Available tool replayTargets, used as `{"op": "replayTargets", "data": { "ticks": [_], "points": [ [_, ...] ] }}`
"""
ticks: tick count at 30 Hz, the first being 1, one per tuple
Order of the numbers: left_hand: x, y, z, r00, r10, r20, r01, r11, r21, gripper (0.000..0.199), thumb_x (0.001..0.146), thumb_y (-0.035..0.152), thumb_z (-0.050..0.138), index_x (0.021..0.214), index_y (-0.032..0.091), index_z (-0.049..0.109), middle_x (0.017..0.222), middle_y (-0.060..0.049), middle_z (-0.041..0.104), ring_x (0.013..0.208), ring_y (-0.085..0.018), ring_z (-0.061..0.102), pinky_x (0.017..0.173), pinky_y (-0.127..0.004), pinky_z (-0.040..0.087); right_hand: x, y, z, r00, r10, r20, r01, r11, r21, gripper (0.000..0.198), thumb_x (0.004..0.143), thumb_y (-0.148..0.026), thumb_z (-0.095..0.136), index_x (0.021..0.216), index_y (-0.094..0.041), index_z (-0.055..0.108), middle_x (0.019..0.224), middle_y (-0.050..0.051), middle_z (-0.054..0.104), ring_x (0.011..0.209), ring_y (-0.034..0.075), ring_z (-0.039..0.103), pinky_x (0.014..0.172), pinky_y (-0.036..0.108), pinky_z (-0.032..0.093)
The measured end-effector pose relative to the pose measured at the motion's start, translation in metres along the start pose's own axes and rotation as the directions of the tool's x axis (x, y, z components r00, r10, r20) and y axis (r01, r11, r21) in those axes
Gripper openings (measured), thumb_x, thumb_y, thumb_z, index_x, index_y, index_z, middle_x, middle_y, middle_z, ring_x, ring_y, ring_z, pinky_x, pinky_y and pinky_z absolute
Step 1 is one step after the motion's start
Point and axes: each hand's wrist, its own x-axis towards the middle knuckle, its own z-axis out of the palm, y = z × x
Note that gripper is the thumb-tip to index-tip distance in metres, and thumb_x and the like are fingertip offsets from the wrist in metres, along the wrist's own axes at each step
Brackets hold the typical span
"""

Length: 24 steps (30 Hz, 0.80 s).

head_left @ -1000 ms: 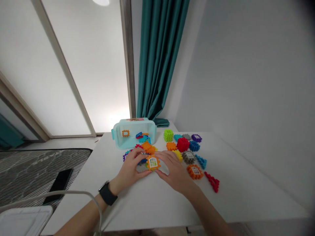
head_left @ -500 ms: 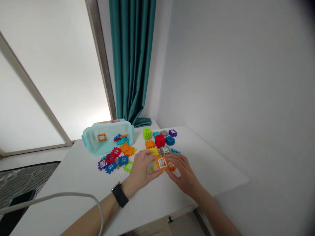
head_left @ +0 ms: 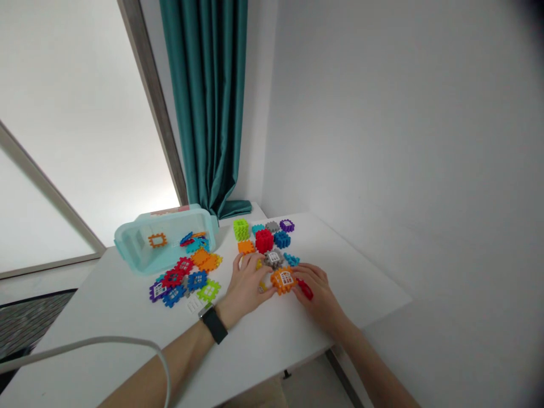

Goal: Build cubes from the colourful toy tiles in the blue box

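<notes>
Between my two hands sits an orange window block (head_left: 283, 280), with notched edges and a white window insert on top. My left hand (head_left: 244, 286) grips its left side, with thumb and index fingertip at the edge. Beneath that hand, yellow pieces (head_left: 259, 264) show only in part. The fingers of my right hand (head_left: 317, 294) close on the block's right side. A red piece (head_left: 305, 289) shows under the right fingers; its shape is mostly covered. Just behind the block lies a grey window piece (head_left: 274, 259), with a light blue piece (head_left: 292, 259) beside it.
Sorted stacks stand behind, among them red (head_left: 264, 241), lime green (head_left: 241, 229), dark blue (head_left: 282, 239) and purple (head_left: 287, 225). Mixed loose tiles (head_left: 174, 277) lie left, before a tipped pale-blue bin (head_left: 131, 258) holding a few pieces. A white cable (head_left: 106, 340) crosses the lower left.
My view has turned, so everything sits further left. The orange window tile, held tilted toward me before, now lies flatter on the block. The red piece under my right hand has come into sight.
</notes>
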Motion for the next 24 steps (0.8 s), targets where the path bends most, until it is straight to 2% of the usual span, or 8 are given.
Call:
{"op": "replayTargets", "data": {
  "ticks": [9, 24],
  "points": [
    [0.001, -0.003, 0.003, 0.998, 0.013, 0.066, -0.015, 0.999, 0.031, 0.033, 0.078, 0.042, 0.075, 0.107, 0.027, 0.069, 0.134, -0.009, 0.055, 0.132, -0.031, 0.043, 0.116, -0.059, 0.021, -0.001, 0.001, 0.008, 0.999, 0.032, 0.035, -0.032, 0.999, 0.006, 0.02, 0.092, -0.021, 0.059, 0.109, -0.024, 0.068, 0.119, 0.01, 0.071, 0.12, 0.029, 0.058, 0.101, 0.053, 0.046],
    [0.003, -0.003, 0.01, 0.997, 0.015, 0.078, -0.021, 0.997, 0.069, 0.03, 0.082, 0.043, 0.071, 0.107, 0.025, 0.068, 0.135, -0.011, 0.053, 0.134, -0.032, 0.041, 0.116, -0.06, 0.019, -0.002, 0.005, 0.011, 0.997, 0.02, 0.079, -0.02, 1.0, -0.004, 0.024, 0.091, -0.02, 0.06, 0.113, -0.025, 0.068, 0.122, 0.01, 0.07, 0.122, 0.029, 0.057, 0.103, 0.053, 0.045]
  ]
}}
